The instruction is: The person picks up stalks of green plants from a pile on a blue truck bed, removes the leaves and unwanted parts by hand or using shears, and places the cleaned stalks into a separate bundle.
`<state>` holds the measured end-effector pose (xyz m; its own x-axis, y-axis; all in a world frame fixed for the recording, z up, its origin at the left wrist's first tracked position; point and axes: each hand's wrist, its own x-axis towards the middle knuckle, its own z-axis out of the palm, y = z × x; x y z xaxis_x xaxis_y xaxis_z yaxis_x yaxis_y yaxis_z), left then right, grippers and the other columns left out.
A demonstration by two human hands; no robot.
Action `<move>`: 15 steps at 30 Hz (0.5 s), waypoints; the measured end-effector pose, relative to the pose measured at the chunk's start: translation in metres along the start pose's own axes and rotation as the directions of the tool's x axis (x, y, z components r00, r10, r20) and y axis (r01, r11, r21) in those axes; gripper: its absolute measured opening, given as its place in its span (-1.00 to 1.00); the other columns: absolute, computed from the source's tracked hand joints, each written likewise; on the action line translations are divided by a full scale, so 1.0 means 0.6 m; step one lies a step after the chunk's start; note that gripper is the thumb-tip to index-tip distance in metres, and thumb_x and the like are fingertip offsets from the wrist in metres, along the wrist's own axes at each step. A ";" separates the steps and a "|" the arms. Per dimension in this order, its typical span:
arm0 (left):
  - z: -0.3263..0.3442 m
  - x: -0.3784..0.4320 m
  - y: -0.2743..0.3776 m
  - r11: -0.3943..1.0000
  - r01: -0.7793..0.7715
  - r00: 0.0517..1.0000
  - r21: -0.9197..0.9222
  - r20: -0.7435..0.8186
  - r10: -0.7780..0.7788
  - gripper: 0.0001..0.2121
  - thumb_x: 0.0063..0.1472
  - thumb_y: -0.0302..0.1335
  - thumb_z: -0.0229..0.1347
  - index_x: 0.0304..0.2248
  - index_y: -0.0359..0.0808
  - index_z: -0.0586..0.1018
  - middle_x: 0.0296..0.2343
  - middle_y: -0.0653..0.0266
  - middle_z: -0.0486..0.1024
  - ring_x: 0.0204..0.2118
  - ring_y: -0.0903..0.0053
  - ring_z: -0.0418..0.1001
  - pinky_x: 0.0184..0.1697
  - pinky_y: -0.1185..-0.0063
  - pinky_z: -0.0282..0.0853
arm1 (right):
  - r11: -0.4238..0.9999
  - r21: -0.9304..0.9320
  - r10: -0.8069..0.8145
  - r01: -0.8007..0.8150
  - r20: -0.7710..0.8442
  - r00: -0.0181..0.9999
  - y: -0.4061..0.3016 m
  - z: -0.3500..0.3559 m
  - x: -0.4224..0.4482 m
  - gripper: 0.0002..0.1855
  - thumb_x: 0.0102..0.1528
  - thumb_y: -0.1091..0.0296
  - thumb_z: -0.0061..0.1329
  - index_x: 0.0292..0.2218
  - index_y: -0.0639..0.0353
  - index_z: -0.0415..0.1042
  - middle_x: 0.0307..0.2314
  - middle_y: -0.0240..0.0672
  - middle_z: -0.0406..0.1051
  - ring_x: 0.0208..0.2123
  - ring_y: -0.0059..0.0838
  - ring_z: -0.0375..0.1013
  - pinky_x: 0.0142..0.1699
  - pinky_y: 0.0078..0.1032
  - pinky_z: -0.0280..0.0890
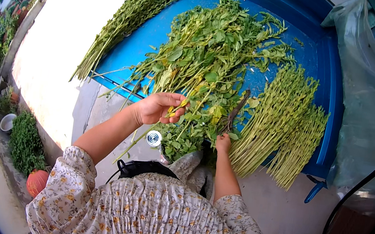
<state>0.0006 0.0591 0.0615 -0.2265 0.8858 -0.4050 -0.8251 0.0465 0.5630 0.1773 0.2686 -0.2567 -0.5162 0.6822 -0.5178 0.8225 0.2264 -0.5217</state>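
Observation:
My left hand (pixel 163 108) is closed around a green plant stalk (pixel 136 141) with yellow pods or leaves between the fingers; the stalk slants down to the left. At the near edge of the blue metal bed, my right hand (pixel 223 143) is closed beside leaves, at the lower end of a dark, twisted, cord-like bundle (pixel 236 112); whether it grips this is partly hidden. A big loose heap of leafy stalks (pixel 211 45) lies in front of me. Bare-leafed stalks with pods (pixel 276 118) lie in bunches on its right, and another long bunch (pixel 125 23) lies at the upper left.
The blue metal bed (pixel 323 85) has raised walls at the back and right. A translucent plastic sheet (pixel 365 87) hangs over its right side. Cut leaves lie in a heap (pixel 176 145) by my legs. Potted greenery (pixel 26 142) and an orange-red round object (pixel 36 182) stand at the left.

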 end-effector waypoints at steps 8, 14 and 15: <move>-0.027 -0.026 -0.008 0.999 -0.035 0.976 0.040 -0.215 0.043 -0.74 0.23 -0.35 -0.17 -0.13 -0.26 0.32 -0.66 0.32 0.25 -0.68 0.64 0.19 -0.76 0.78 -0.08 | 0.941 -0.307 0.178 -0.144 0.087 0.980 -0.107 -0.039 -0.009 -0.42 0.06 0.14 -0.11 0.00 0.28 0.04 -0.45 -0.16 0.37 -0.49 -0.21 0.40 -0.46 -0.27 0.36; -0.036 -0.028 -0.020 0.989 -0.059 0.953 0.133 -0.287 0.095 -0.75 0.21 -0.30 -0.10 -0.20 -0.27 0.40 -0.69 0.40 0.22 -0.68 0.68 0.16 -0.72 0.77 -0.09 | 0.967 -0.162 0.198 -0.196 -0.007 0.980 -0.081 -0.039 0.033 -0.42 0.04 0.15 -0.09 -0.02 0.30 0.05 -0.30 -0.11 0.32 -0.31 -0.18 0.38 -0.35 -0.25 0.39; -0.040 -0.032 -0.021 0.980 -0.028 0.952 0.198 -0.293 0.086 -0.76 0.21 -0.30 -0.09 -0.22 -0.25 0.40 -0.71 0.41 0.21 -0.69 0.67 0.17 -0.71 0.75 -0.07 | 0.963 -0.153 0.230 -0.224 0.022 0.973 -0.069 -0.038 0.041 -0.42 0.04 0.14 -0.08 -0.02 0.30 0.05 -0.32 -0.11 0.33 -0.33 -0.17 0.39 -0.34 -0.25 0.39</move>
<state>0.0027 0.0306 0.0447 -0.4381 0.7124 -0.5482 -0.6999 0.1124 0.7053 0.1361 0.2919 -0.2323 -0.3185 0.7007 -0.6385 0.9438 0.1715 -0.2825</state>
